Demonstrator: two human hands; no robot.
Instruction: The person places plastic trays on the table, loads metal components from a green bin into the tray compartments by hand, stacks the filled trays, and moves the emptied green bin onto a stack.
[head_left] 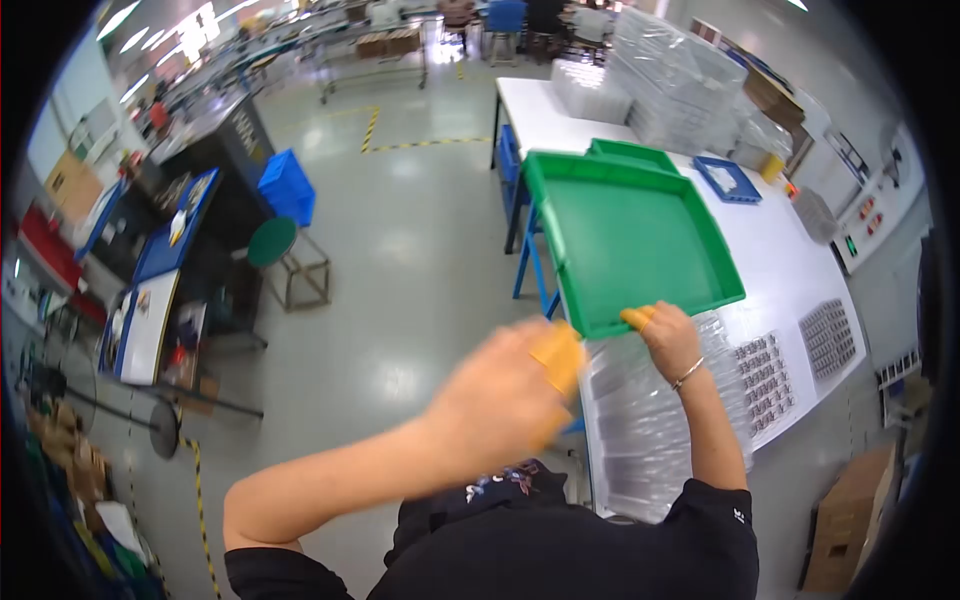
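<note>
A shallow green tray (640, 235) lies at the white table's left side, its left edge reaching past the table edge. My right hand (670, 342) is closed on the tray's near rim, with yellow covers on its fingertips and a bracelet at the wrist. My left hand (508, 392) is raised in front of me, left of the tray's near corner. Yellow covers show on its fingers too, but motion smears them, so its grip is unclear. Under my right forearm lie clear plastic trays (640, 425) on the table.
Small metallic parts sit in rows (765, 382) on the white table (790, 255), with another set (828, 338) farther right. A blue tray (727, 180) and stacked clear packaging (680, 80) stand at the back. On the floor at left are a green stool (272, 242) and a blue bin (288, 188).
</note>
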